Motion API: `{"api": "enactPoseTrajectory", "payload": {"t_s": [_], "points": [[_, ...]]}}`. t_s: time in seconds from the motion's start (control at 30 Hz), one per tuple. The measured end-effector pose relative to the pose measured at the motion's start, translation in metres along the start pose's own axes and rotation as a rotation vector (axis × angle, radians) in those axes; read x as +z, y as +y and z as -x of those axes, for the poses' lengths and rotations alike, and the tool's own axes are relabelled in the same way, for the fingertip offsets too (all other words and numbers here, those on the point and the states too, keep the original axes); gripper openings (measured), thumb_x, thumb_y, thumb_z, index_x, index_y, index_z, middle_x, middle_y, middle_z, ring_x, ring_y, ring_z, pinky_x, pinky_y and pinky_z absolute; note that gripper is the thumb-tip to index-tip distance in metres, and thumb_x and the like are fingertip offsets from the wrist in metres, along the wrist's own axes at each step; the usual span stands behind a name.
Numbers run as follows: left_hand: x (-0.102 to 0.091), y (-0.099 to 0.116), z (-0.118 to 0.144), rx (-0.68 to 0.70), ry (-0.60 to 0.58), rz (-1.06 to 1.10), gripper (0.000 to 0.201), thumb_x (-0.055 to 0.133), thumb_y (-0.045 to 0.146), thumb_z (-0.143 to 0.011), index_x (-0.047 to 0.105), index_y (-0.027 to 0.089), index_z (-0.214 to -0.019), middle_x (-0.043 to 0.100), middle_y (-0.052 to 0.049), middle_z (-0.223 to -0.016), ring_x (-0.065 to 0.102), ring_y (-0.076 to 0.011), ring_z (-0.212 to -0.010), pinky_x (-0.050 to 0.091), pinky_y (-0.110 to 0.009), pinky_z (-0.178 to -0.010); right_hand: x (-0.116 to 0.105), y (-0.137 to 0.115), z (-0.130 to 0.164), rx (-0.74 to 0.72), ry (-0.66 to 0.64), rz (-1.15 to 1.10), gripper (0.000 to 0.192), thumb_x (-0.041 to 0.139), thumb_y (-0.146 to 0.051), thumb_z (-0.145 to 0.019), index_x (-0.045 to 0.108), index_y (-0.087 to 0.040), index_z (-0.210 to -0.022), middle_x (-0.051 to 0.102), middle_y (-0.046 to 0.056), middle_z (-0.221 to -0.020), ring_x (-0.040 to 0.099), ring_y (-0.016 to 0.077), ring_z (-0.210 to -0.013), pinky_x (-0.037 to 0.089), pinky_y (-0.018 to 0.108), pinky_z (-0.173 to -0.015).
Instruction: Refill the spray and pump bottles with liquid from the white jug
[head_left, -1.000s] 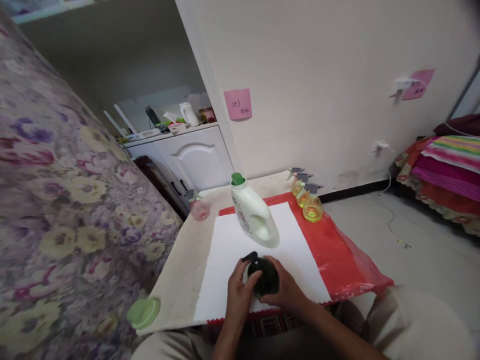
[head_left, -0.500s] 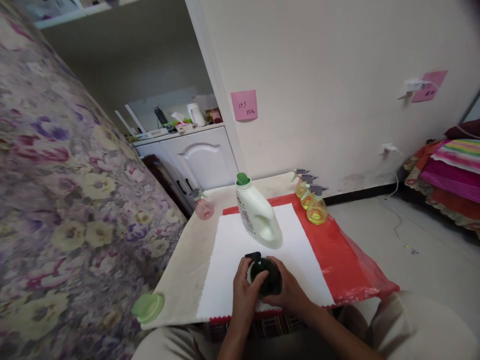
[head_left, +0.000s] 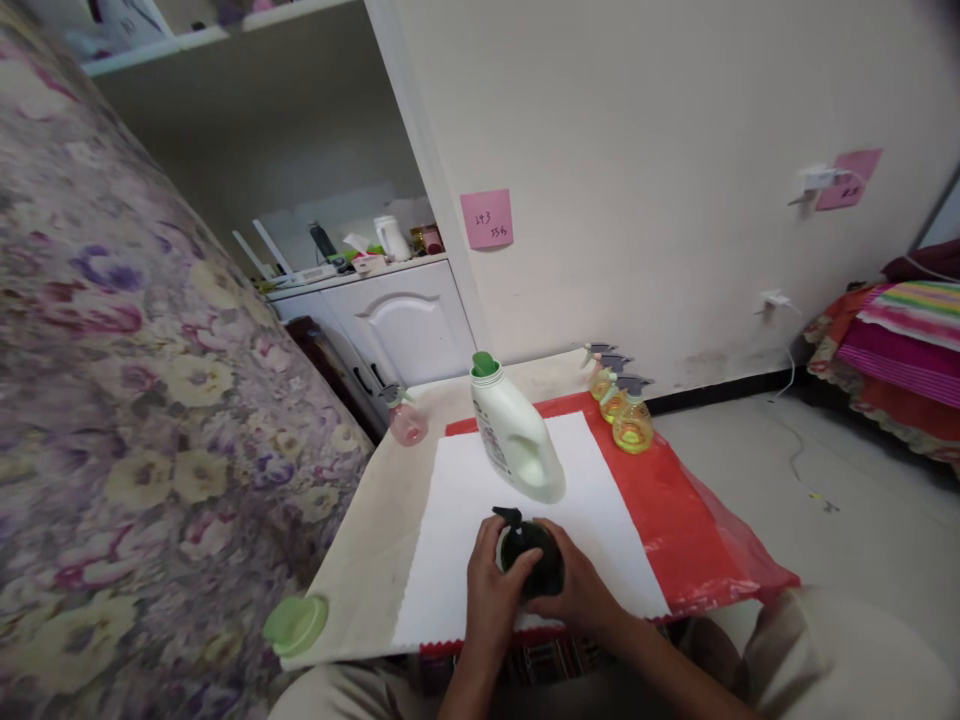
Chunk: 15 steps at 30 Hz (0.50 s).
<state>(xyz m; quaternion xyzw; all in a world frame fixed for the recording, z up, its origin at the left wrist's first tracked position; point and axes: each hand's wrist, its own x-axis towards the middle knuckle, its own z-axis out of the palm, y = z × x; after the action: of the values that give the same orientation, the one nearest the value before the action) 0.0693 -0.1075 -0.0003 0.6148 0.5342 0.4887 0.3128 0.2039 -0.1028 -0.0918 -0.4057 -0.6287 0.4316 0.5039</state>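
Note:
A dark, rounded pump bottle with a black nozzle stands over the near part of the white cloth. My left hand wraps its left side, thumb laid across the front. On the other side my right hand curls round it. The bottle's base is hidden, so I cannot tell if it rests on the cloth. Just beyond stands a pale green detergent jug, its neck open with a green spout inside. The jug touches neither hand.
A light green cap sits at the table's near left corner. A pink spray bottle stands at the far left. Yellow spray bottles line the right, by the red plastic sheet. A floral curtain borders the left.
Both hands keep the same grip on the dark bottle. The whole view has shifted slightly; nothing on the table has visibly moved.

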Motion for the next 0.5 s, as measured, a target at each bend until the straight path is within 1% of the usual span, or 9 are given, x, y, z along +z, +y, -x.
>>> {"api": "enactPoseTrajectory", "payload": {"t_s": [0.07, 0.13, 0.2, 0.33, 0.43, 0.5], "points": [[0.004, 0.000, 0.002, 0.015, 0.066, -0.037, 0.024, 0.069, 0.026, -0.070, 0.063, 0.021, -0.093, 0.064, -0.002, -0.092, 0.059, -0.0224, -0.094, 0.045, -0.034, -0.087, 0.000, 0.000, 0.000, 0.006, 0.002, 0.004, 0.096, 0.081, -0.015, -0.050, 0.035, -0.025, -0.134, 0.053, 0.009, -0.131, 0.052, 0.0305, -0.120, 0.041, 0.048, -0.102], [0.005, -0.001, 0.003, 0.032, 0.074, -0.036, 0.016, 0.066, 0.027, -0.073, 0.063, 0.021, -0.088, 0.063, -0.001, -0.087, 0.060, -0.0212, -0.089, 0.046, -0.032, -0.084, 0.000, -0.001, 0.000, 0.016, -0.002, 0.002, 0.096, 0.081, -0.015, -0.050, 0.035, -0.026, -0.134, 0.053, 0.009, -0.130, 0.053, 0.0306, -0.119, 0.041, 0.048, -0.101], [0.003, 0.000, 0.003, 0.041, 0.029, -0.009, 0.015, 0.065, 0.028, -0.074, 0.064, 0.022, -0.088, 0.064, -0.001, -0.089, 0.060, -0.0216, -0.091, 0.046, -0.032, -0.084, 0.001, -0.002, 0.000, 0.015, -0.004, -0.004, 0.095, 0.081, -0.015, -0.050, 0.035, -0.026, -0.133, 0.054, 0.009, -0.130, 0.053, 0.0302, -0.119, 0.041, 0.048, -0.101], [-0.005, 0.000, -0.001, 0.035, -0.069, 0.051, 0.020, 0.064, 0.027, -0.075, 0.067, 0.021, -0.094, 0.066, -0.003, -0.098, 0.059, -0.0232, -0.099, 0.044, -0.033, -0.089, 0.000, -0.005, 0.002, 0.011, -0.004, -0.023, 0.094, 0.081, -0.014, -0.051, 0.035, -0.025, -0.133, 0.054, 0.008, -0.131, 0.053, 0.0289, -0.119, 0.041, 0.046, -0.102], [-0.009, 0.002, -0.002, 0.022, -0.115, 0.072, 0.023, 0.063, 0.026, -0.076, 0.067, 0.021, -0.098, 0.066, -0.004, -0.101, 0.059, -0.0239, -0.102, 0.044, -0.034, -0.091, 0.000, -0.005, 0.002, 0.015, -0.013, -0.035, 0.095, 0.082, -0.017, -0.051, 0.035, -0.025, -0.133, 0.054, 0.009, -0.131, 0.052, 0.0290, -0.120, 0.040, 0.046, -0.102], [-0.008, 0.003, -0.001, 0.027, -0.125, 0.055, 0.026, 0.063, 0.026, -0.077, 0.065, 0.021, -0.102, 0.065, -0.005, -0.106, 0.058, -0.0243, -0.105, 0.043, -0.035, -0.093, 0.000, -0.003, 0.001, 0.009, -0.006, -0.023, 0.095, 0.082, -0.018, -0.051, 0.035, -0.025, -0.134, 0.053, 0.009, -0.132, 0.051, 0.0297, -0.121, 0.040, 0.047, -0.102]]}}
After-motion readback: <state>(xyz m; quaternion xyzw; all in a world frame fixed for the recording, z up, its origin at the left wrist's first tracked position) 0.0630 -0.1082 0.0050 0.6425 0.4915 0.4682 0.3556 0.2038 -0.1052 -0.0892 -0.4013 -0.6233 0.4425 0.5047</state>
